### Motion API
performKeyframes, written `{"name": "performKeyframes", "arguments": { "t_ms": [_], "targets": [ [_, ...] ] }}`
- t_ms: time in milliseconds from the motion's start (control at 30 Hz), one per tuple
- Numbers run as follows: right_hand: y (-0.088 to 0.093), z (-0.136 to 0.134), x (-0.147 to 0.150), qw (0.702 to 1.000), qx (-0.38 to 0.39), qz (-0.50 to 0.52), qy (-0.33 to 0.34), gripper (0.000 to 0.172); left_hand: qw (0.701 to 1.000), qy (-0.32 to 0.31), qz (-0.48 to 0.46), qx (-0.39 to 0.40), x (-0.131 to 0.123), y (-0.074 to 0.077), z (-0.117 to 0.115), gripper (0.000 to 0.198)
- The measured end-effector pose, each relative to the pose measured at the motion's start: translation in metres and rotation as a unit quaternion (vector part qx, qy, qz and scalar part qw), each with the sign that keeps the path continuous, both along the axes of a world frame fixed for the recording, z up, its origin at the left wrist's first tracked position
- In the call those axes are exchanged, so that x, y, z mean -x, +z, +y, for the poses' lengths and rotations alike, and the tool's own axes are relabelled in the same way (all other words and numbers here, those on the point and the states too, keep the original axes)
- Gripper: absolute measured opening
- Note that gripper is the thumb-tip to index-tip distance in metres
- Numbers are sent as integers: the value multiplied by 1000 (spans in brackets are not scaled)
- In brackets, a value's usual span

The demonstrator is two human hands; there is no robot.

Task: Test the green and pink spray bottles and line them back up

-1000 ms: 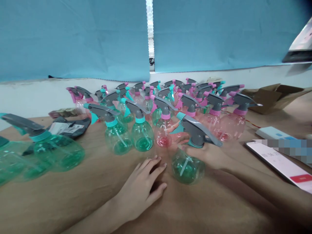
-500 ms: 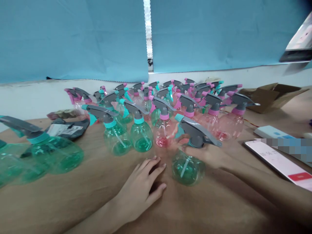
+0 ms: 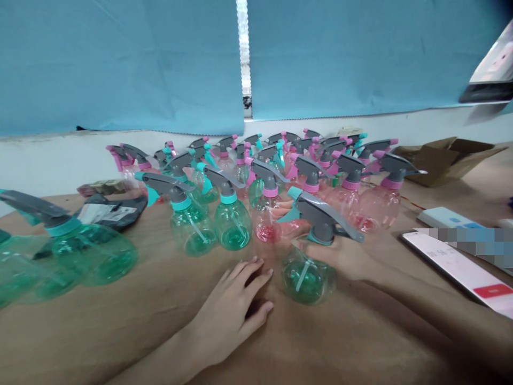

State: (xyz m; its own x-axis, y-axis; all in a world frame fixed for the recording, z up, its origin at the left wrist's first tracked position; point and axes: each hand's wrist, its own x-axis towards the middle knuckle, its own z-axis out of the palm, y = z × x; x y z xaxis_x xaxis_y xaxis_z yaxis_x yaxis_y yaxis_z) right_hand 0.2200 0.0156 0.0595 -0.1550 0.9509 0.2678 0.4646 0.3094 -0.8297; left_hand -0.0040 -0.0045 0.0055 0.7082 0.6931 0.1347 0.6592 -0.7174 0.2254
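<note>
A green spray bottle (image 3: 308,278) with a grey trigger head and teal nozzle stands upright on the table. My right hand (image 3: 344,256) is at its neck, partly hidden by the spray head. The fingers reach out straight behind the neck, spread apart, while the thumb lies in front near the collar. My left hand (image 3: 236,305) rests palm down on the tabletop, fingers apart and holding nothing, left of that bottle. Just beyond it are another green spray bottle (image 3: 233,227) and a pink one (image 3: 267,216).
Several more green and pink spray bottles crowd the back, and a few green ones (image 3: 96,251) stand at left. Behind those lies a dark plastic package (image 3: 132,211). A phone (image 3: 449,262), a white box (image 3: 452,216) and an open cardboard box (image 3: 441,160) are at right.
The right hand's fingers have straightened and spread away from the bottle's neck, where they were curled before. The bottle has barely shifted. My left hand stays in place.
</note>
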Motion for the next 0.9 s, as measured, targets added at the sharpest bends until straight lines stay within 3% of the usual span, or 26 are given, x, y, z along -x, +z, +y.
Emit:
{"name": "performKeyframes", "arguments": {
  "t_ms": [167,433,900],
  "targets": [
    [-4,1,0,999,-15,28,26,6,1000,-1,0,-4,0,0,0,42],
    [3,-1,3,1000,-19,13,-1,15,1000,-3,3,-6,0,-2,0,42],
    [3,-1,4,1000,-11,4,-22,13,1000,-5,1,-5,1,-2,1,42]
  ]
}}
